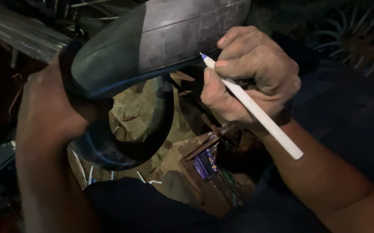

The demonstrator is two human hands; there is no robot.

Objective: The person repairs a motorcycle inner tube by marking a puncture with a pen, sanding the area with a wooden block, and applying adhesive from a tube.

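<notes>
Dark trouser fabric (152, 207) over the person's lap fills the bottom of the head view, and just above it the work is under way. Judging from how things lie, marking of the black rubber inner tube (161, 39) is at its start: the blue tip of the slim white pen (251, 105) touches the tube's lower edge, near the thin blue line that runs along it, yet I can make out no finished mark on the rubber, so most of that step seems left to do.

That pen's long axis runs diagonally, its tip pointing up and to the left at the tube, its blunt end down and to the right over the forearm. The right hand (249, 77) has its fingers closed together around the upper part of the pen, thumb pressed near the tip. The left hand (51, 110) is wrapped around the tube's bend, fingers clamped on the rubber, holding it folded between the knees.

Farther out, a rusty brown open toolbox (206, 168) with small items sits on the dirt floor (135, 103), below the tube.
</notes>
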